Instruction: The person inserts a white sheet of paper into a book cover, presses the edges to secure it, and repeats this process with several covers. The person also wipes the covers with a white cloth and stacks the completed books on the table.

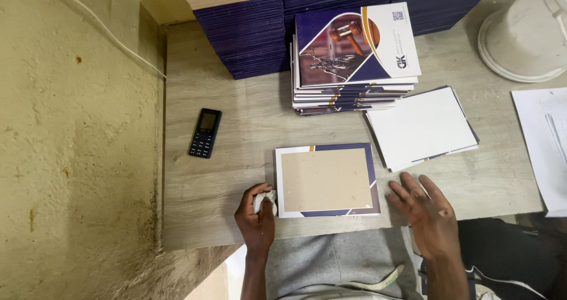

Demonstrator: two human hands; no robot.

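My left hand (256, 216) is closed around a small wad of white cloth (263, 199) at the near left corner of a printed cover sheet (366, 158). A tan cardboard rectangle (326, 179) lies centred on that sheet. My right hand (424, 208) rests flat on the table just right of the sheet, fingers spread, holding nothing.
A stack of finished printed covers (354, 57) sits behind the sheet, with white-backed sheets (420, 127) to its right. Dark blue stacks (248, 31) line the back. A black keypad phone (205, 133) lies left. A white bucket (525, 34) and papers (543, 146) are at right. A wall (77, 146) borders the wooden table (236, 117).
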